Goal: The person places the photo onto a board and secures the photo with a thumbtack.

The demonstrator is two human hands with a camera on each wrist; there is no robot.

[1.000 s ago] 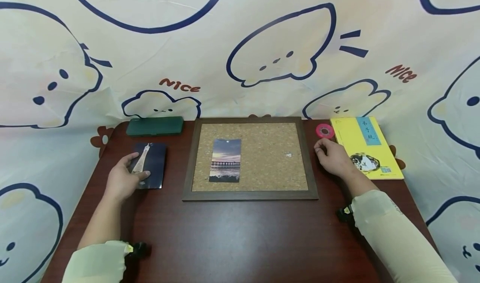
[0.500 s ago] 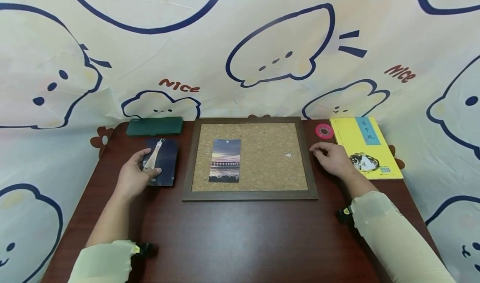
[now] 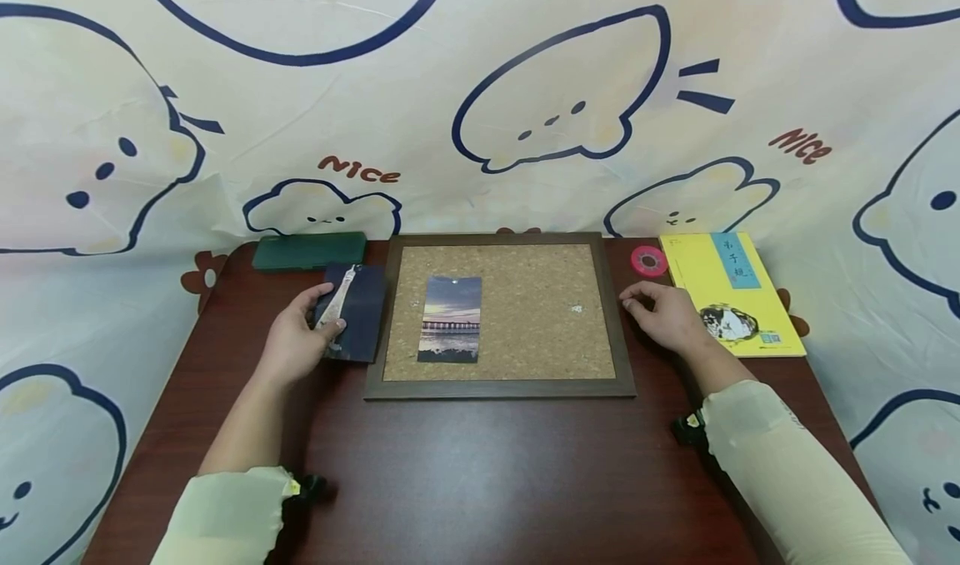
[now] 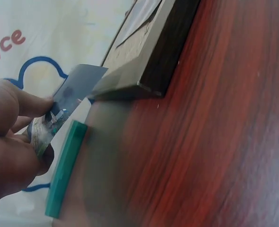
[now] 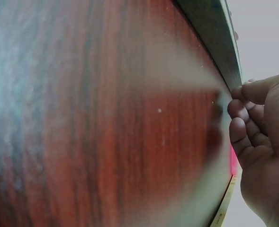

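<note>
My left hand (image 3: 296,340) pinches the left edge of a dark blue photo (image 3: 360,315) of a lit tower, thumb in front and fingers behind. In the left wrist view the photo (image 4: 77,87) is tilted above the table and overlaps the board's corner. The framed cork board (image 3: 536,332) lies at the table's middle, bearing a sunset pier photo (image 3: 450,319) with a small white dot at its top. My right hand (image 3: 663,319) is beside the board's right edge, its thumb and index fingertips together and the other fingers curled; I cannot tell whether it pinches something tiny.
A green case (image 3: 300,251) lies at the back left, behind the tower photo. At the back right are a pink round disc (image 3: 648,252) with a dark middle and a yellow book (image 3: 705,282). A printed cloth (image 3: 435,132) hangs behind the brown table (image 3: 465,473).
My left hand has carried the tower photo right and slightly back, up to the board's left edge. My right hand has shifted slightly left and toward me, away from the pink disc.
</note>
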